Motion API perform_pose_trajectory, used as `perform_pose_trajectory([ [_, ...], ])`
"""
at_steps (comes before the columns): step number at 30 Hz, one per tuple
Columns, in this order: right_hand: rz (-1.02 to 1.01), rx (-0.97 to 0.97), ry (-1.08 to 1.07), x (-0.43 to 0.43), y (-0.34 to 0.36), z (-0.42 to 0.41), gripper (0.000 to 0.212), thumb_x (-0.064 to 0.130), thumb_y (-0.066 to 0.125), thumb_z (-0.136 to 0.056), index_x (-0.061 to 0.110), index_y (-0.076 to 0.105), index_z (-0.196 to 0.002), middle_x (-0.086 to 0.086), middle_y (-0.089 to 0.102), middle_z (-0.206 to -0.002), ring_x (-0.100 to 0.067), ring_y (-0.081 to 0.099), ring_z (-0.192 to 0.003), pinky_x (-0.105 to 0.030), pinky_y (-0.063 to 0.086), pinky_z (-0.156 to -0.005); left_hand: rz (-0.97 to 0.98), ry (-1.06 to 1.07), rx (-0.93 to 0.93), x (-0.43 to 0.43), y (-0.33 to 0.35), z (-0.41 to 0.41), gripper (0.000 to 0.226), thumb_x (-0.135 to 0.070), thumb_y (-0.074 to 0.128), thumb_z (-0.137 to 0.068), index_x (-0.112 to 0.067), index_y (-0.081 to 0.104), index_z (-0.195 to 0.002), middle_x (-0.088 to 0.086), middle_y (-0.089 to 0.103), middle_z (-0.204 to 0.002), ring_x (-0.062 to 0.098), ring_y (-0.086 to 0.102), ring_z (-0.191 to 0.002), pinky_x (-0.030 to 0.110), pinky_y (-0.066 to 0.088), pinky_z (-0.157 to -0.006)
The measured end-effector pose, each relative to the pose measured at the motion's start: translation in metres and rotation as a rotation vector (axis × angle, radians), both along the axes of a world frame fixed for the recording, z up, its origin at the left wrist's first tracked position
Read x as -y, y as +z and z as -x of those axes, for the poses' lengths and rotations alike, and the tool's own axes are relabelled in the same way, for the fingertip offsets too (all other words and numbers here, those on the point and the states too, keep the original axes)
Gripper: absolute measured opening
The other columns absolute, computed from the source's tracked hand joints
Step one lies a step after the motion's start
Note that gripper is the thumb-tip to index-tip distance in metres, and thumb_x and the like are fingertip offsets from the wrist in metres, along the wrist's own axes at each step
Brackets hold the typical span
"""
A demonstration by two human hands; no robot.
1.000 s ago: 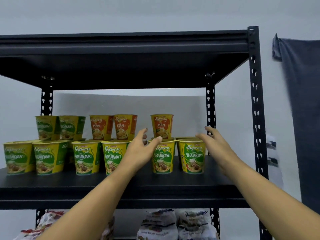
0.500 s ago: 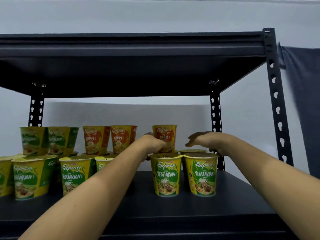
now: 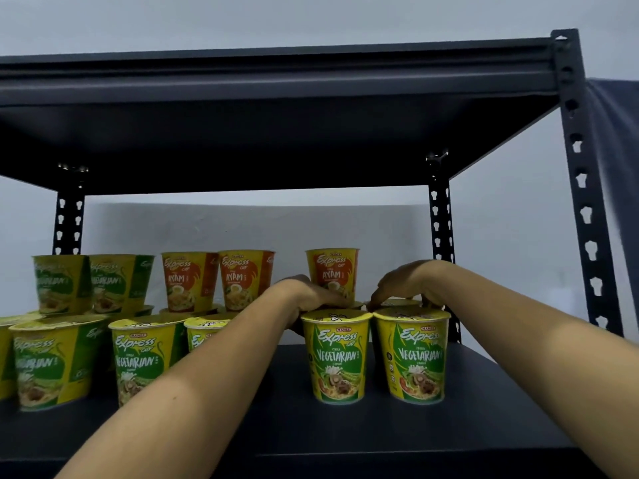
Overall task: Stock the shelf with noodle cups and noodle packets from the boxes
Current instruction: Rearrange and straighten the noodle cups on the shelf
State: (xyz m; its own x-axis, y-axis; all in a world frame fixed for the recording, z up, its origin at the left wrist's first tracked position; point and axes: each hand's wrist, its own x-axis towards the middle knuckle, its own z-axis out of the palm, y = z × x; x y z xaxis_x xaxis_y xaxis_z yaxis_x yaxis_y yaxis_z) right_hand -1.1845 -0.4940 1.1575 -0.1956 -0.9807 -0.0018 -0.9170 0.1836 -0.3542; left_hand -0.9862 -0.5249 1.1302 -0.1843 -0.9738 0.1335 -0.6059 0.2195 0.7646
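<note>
Yellow-green Vegetarian noodle cups stand along the front of the black shelf (image 3: 449, 426), with more Vegetarian and orange Ayam cups stacked behind. My left hand (image 3: 306, 294) reaches over the front Vegetarian cup (image 3: 337, 357) and grips the cup behind it, below the lone Ayam cup (image 3: 332, 271); its fingertips are hidden. My right hand (image 3: 406, 281) arches over the right front Vegetarian cup (image 3: 413, 357). Its curled fingers grip the rim of the back-row cup (image 3: 397, 303) from above.
The upper shelf board (image 3: 276, 126) hangs low over the cups. Black perforated posts (image 3: 581, 188) stand at the right, and a dark cloth (image 3: 619, 140) hangs beyond them. Bare shelf surface lies in front of the cups and to their right.
Both hands have gone from hovering open in front of the cups to reaching over the front row and settling on the back-row cups. The camera has come closer and lower.
</note>
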Motion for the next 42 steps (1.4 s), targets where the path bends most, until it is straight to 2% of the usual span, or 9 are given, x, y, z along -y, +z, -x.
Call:
perform_pose_trajectory([
  [6,0.038,0.033,0.001,0.000,-0.001,0.005,0.073,0.054,0.074,-0.085,0.026,0.047,-0.147,-0.013,0.041,-0.154,-0.034,0.044,-0.137,-0.051,0.049,-0.105,0.006,-0.011,-0.010,0.004,0.000,0.002,0.070,-0.048,0.092,-0.069,-0.013,0.061,-0.122,0.008,0.077,-0.100,0.023,0.077,-0.080,0.036,0.063,-0.071],
  [13,0.067,0.061,0.013,-0.007,-0.004,0.001,0.056,0.052,0.071,-0.088,0.022,0.058,-0.134,-0.012,0.054,-0.141,-0.031,0.058,-0.119,-0.047,0.051,-0.104,0.045,0.002,0.035,-0.001,0.000,0.004,0.071,-0.052,0.086,-0.075,-0.013,0.058,-0.128,0.006,0.072,-0.101,0.019,0.071,-0.082,0.030,0.053,-0.059],
  [16,0.049,0.058,0.018,-0.009,-0.003,0.001,0.051,0.051,0.069,-0.090,0.023,0.056,-0.130,-0.012,0.054,-0.139,-0.031,0.059,-0.115,-0.047,0.051,-0.105,0.033,-0.011,0.022,0.001,-0.002,0.003,0.072,-0.053,0.086,-0.074,-0.014,0.058,-0.127,0.007,0.073,-0.104,0.021,0.073,-0.086,0.033,0.056,-0.066],
  [20,0.042,0.039,0.002,-0.011,-0.004,0.002,0.065,0.058,0.068,-0.088,0.020,0.054,-0.140,-0.012,0.051,-0.145,-0.032,0.059,-0.117,-0.046,0.052,-0.102,0.000,-0.012,0.001,0.004,-0.002,0.002,0.072,-0.057,0.085,-0.075,-0.014,0.058,-0.125,0.009,0.075,-0.104,0.024,0.075,-0.086,0.036,0.060,-0.070],
  [24,0.159,0.086,-0.024,-0.027,-0.001,0.008,0.094,0.074,0.068,-0.079,0.023,0.039,-0.153,-0.009,0.037,-0.158,-0.039,0.052,-0.127,-0.051,0.054,-0.095,0.044,-0.007,-0.104,-0.005,-0.002,-0.006,0.080,-0.062,0.081,-0.076,-0.010,0.054,-0.130,0.012,0.069,-0.114,0.031,0.072,-0.097,0.045,0.061,-0.086],
  [27,0.374,0.112,0.013,-0.059,-0.002,0.013,0.077,0.069,0.065,-0.085,0.025,0.050,-0.147,-0.006,0.045,-0.153,-0.036,0.051,-0.130,-0.051,0.053,-0.096,0.202,0.000,-0.112,-0.029,-0.004,-0.015,0.072,-0.061,0.077,-0.082,-0.014,0.055,-0.132,0.003,0.064,-0.108,0.026,0.064,-0.103,0.047,0.057,-0.095],
  [32,0.613,0.309,0.123,-0.118,-0.023,0.012,0.063,0.064,0.060,-0.091,0.024,0.058,-0.141,0.000,0.055,-0.146,-0.024,0.053,-0.127,-0.047,0.045,-0.107,0.386,-0.055,-0.294,-0.069,-0.021,-0.025,0.080,-0.063,0.071,-0.086,-0.019,0.048,-0.149,0.005,0.058,-0.142,0.023,0.058,-0.121,0.048,0.050,-0.105],
  [38,0.650,0.470,0.115,-0.145,-0.080,0.006,0.102,0.062,0.073,-0.083,0.030,0.016,-0.161,0.000,0.028,-0.165,-0.025,0.035,-0.147,-0.044,0.036,-0.115,0.349,-0.074,-0.363,-0.091,-0.063,-0.021,0.108,-0.071,0.073,-0.079,-0.033,0.016,-0.162,0.010,0.033,-0.164,0.028,0.041,-0.145,0.052,0.040,-0.116],
  [42,0.638,0.618,0.130,-0.147,-0.110,0.000,0.105,0.041,0.084,-0.081,0.022,0.015,-0.158,0.008,0.049,-0.123,-0.014,0.053,-0.109,-0.031,0.041,-0.091,0.249,-0.045,-0.361,-0.096,-0.088,-0.019,0.129,-0.076,0.081,-0.062,-0.038,0.008,-0.162,0.005,0.027,-0.167,0.029,0.039,-0.147,0.054,0.039,-0.116],
])
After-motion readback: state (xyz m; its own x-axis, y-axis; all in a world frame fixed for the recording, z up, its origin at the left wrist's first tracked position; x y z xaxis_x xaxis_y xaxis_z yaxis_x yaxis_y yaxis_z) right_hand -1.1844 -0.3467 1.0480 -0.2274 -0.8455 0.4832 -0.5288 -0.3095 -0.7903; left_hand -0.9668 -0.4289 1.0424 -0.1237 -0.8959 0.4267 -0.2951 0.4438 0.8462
